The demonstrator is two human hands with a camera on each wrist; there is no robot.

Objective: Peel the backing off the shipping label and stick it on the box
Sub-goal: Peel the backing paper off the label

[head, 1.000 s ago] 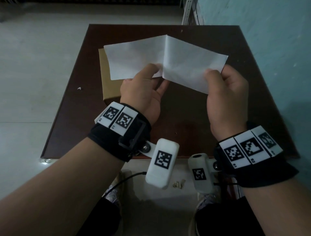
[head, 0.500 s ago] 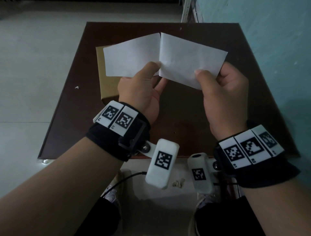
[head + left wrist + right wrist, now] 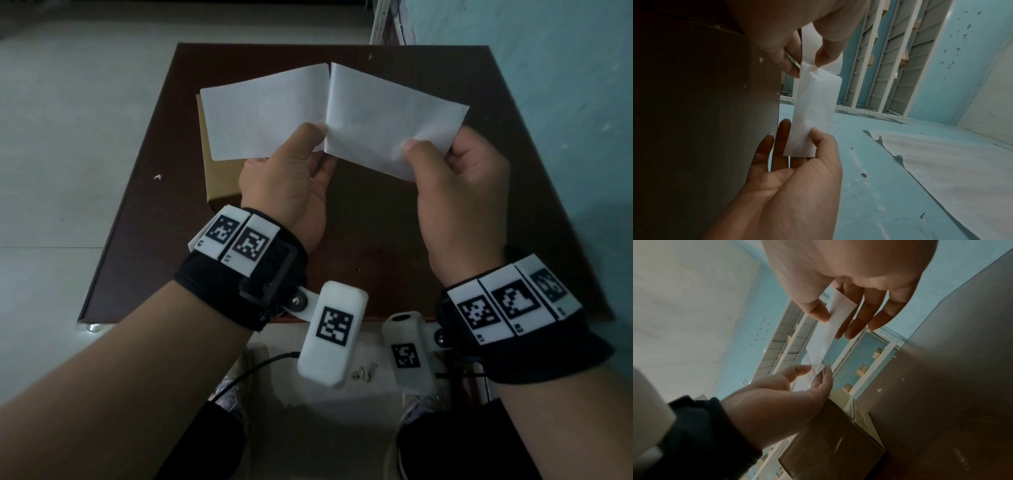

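Low in the head view, the left hand [image 3: 291, 192] and right hand [image 3: 455, 198] each pinch one of two white sheets between thumb and fingers, held apart in mid-frame, probably to separate the shipping label [image 3: 265, 114] from its backing [image 3: 394, 120]; which sheet is which I cannot tell. Beyond, centre-left, one cardboard box [image 3: 219, 178] waits on the one table [image 3: 513, 102].

Both forearms reach toward twelve o'clock, wrists level. The left hand [image 3: 287, 192] pinches with thumb over fingers at eleven o'clock; the right hand [image 3: 459, 202] pinches likewise at one o'clock, its outer fingers seemingly straight beneath.
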